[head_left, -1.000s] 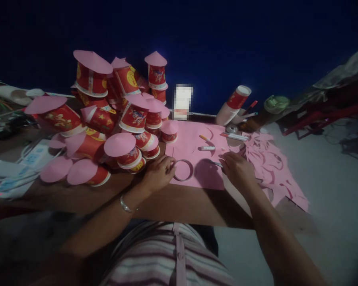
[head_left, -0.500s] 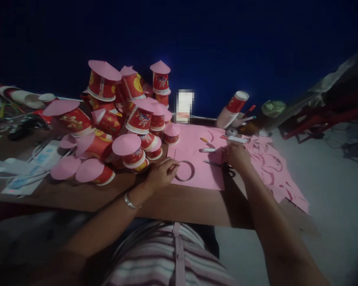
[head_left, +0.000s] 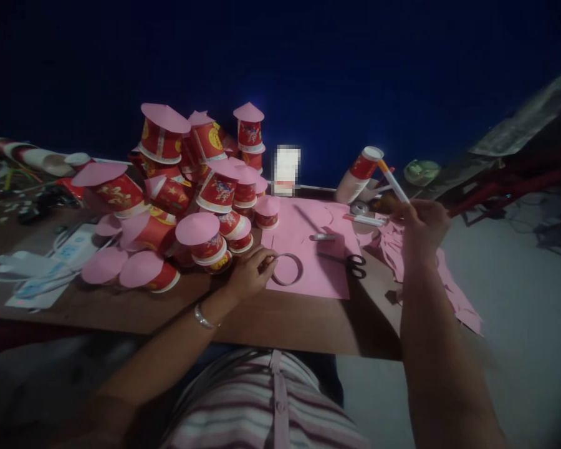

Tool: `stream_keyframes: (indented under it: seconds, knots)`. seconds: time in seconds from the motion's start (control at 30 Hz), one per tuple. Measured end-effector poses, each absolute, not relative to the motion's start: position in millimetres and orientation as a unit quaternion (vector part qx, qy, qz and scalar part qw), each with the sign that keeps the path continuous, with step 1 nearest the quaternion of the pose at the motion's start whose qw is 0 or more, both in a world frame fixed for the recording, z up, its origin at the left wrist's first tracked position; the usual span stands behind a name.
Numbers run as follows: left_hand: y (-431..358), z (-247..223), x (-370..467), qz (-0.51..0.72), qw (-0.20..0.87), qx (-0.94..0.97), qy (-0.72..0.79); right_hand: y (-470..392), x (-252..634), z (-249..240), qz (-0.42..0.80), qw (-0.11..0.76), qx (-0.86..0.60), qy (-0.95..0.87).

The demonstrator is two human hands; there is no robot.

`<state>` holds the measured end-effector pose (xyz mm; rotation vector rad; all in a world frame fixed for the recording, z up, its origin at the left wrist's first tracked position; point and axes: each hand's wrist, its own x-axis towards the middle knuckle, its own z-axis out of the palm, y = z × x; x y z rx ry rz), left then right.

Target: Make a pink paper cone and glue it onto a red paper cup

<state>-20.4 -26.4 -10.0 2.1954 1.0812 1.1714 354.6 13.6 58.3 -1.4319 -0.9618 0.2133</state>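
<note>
On the table lies a sheet of pink paper (head_left: pixel 327 284) with a dark-rimmed ring (head_left: pixel 301 274) flat on its near left part. The fingers of my left hand (head_left: pixel 252 271) are closed at the ring's left edge. My right hand (head_left: pixel 425 224) is raised over the table's right side, gripping a white pen with an orange end (head_left: pixel 393 181) that points up and left. Dark-handled scissors (head_left: pixel 353 265) rest across the sheet's right edge. A short white marker (head_left: pixel 322 237) sits on the paper, and a white and red pen (head_left: pixel 367 220) lies beyond the scissors.
Stacked red paper cups with pink cone tops (head_left: pixel 199 234) crowd the left half. A power strip with cables (head_left: pixel 51 265) is at far left. Pink paper scraps (head_left: pixel 458 299) spread at right. A stack of cups (head_left: pixel 367 163) leans at the back, near a green-topped container (head_left: pixel 421 171).
My right hand has lifted the orange-ended pen off the pink paper and moved up and right, uncovering the scissors' handles. My left hand stays by the ring.
</note>
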Motion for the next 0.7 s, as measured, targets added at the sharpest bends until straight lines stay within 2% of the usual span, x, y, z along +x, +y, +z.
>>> stream_keyframes:
  seconds: [0.07,0.17,0.27,0.33,0.4,0.5,0.7]
  knots:
    - [-27,-8,-19,0.439,0.227,0.776,0.391,2,340,64,0.192,0.653,-0.575,-0.454]
    - [-30,-3,-16,0.453,0.266,0.763,0.377,-21,307,61,0.366,0.55,-0.542,-0.518]
    - [-31,5,-13,0.449,0.26,0.768,0.375,-42,276,52,0.477,0.462,-0.507,-0.549]
    - [-32,11,-11,0.438,0.232,0.788,0.365,-50,262,47,0.52,0.435,-0.488,-0.55]
    - [-33,15,-10,0.434,0.217,0.804,0.344,-53,253,43,0.542,0.439,-0.478,-0.534]
    - [-35,19,-8,0.431,0.223,0.804,0.344,-54,241,34,0.566,0.497,-0.451,-0.479]
    - [-42,20,-6,0.404,0.284,0.783,0.378,-49,222,12,0.628,0.546,-0.407,-0.375]
